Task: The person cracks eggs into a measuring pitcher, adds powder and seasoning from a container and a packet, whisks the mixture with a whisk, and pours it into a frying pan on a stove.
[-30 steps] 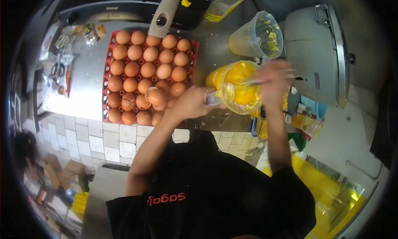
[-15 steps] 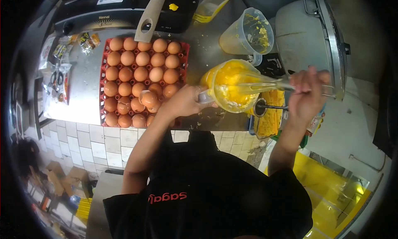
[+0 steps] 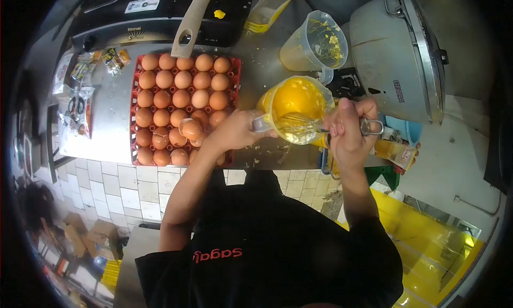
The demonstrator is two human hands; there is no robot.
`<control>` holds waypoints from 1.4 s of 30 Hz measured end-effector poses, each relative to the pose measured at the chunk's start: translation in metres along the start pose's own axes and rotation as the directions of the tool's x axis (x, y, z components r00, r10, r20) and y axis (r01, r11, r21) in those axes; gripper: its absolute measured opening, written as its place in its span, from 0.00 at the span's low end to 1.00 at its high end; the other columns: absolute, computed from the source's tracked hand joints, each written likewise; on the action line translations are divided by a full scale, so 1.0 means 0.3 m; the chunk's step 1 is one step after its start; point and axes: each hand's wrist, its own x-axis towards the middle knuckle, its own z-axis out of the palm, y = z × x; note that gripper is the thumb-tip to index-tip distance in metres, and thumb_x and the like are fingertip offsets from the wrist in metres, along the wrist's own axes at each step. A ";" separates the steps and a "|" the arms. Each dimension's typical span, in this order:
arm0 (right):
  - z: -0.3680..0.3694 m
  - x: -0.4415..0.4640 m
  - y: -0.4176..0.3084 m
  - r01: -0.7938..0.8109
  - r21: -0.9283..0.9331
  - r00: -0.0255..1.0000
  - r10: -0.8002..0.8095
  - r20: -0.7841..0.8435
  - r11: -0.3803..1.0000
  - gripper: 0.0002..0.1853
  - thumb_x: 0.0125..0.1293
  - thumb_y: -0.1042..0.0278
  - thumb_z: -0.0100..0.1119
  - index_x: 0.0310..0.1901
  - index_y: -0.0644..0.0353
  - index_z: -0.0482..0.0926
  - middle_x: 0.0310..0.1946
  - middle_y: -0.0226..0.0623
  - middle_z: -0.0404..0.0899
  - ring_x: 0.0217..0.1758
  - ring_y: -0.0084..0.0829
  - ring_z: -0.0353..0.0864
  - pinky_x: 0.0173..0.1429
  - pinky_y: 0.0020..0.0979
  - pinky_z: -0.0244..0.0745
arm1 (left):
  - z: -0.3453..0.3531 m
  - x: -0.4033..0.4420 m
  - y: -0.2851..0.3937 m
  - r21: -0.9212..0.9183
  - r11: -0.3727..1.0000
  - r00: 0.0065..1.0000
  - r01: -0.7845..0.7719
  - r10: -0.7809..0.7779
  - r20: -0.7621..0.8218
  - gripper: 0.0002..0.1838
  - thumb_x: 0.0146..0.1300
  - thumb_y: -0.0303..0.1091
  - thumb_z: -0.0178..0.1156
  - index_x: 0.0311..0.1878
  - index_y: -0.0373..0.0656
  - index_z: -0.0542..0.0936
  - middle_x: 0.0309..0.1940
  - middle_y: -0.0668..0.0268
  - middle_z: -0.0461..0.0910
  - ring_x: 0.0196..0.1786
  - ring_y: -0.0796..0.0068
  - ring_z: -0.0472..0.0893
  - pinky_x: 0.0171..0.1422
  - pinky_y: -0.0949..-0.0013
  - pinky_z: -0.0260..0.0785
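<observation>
My left hand point(image 3: 239, 130) is closed round the handle of a clear plastic jug point(image 3: 272, 106), which holds yellow egg mixture point(image 3: 299, 98). The jug leans, its mouth facing the camera. In my right hand point(image 3: 351, 129) is the handle of a wire whisk point(image 3: 299, 124), whose wires sit in the mixture on the near side of the jug. Left of the jug lies a red tray point(image 3: 239, 72) full of brown eggs point(image 3: 200, 99), with some cracked shells point(image 3: 191, 129) near its lower right part.
A second jug point(image 3: 315, 43) with yellow residue stands behind. A large grey cooker point(image 3: 387, 56) is at the right, a black stove point(image 3: 155, 19) at the back. A beige handle point(image 3: 191, 27) reaches over the tray's edge. Small packets point(image 3: 114, 61) and scissors point(image 3: 76, 105) lie at the left.
The whisk was drawn up out of the jug's mouth to the right half a second ago; now its wires are down in the mixture. My right hand has moved left, closer to the jug.
</observation>
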 end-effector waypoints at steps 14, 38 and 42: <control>-0.105 0.192 -0.139 0.157 0.075 0.987 -0.155 -0.029 0.985 0.14 0.71 0.78 0.54 0.29 0.53 0.62 0.15 0.25 0.58 0.16 0.20 0.60 0.24 0.29 0.62 | -0.004 -0.001 0.017 -0.027 0.999 0.999 0.040 -0.040 -0.009 0.22 0.57 0.47 0.74 0.45 0.38 0.83 0.27 0.54 0.83 0.26 0.64 0.79 0.36 0.62 0.72; -0.192 0.096 0.286 0.043 -0.295 0.993 -0.073 -0.089 0.955 0.04 0.68 0.76 0.55 0.37 0.58 0.70 0.24 0.33 0.73 0.24 0.23 0.75 0.34 0.27 0.75 | -0.003 0.001 0.007 0.008 0.999 0.999 0.033 -0.033 0.001 0.21 0.58 0.43 0.74 0.49 0.41 0.83 0.32 0.55 0.85 0.32 0.67 0.84 0.40 0.64 0.74; -0.187 0.114 0.250 -0.014 -0.309 0.998 -0.004 -0.058 0.951 0.02 0.68 0.75 0.53 0.38 0.59 0.71 0.25 0.34 0.75 0.25 0.23 0.76 0.36 0.28 0.75 | -0.009 0.018 -0.014 0.024 0.998 0.998 -0.056 0.057 -0.020 0.20 0.57 0.42 0.74 0.49 0.41 0.83 0.32 0.55 0.85 0.31 0.65 0.84 0.39 0.64 0.74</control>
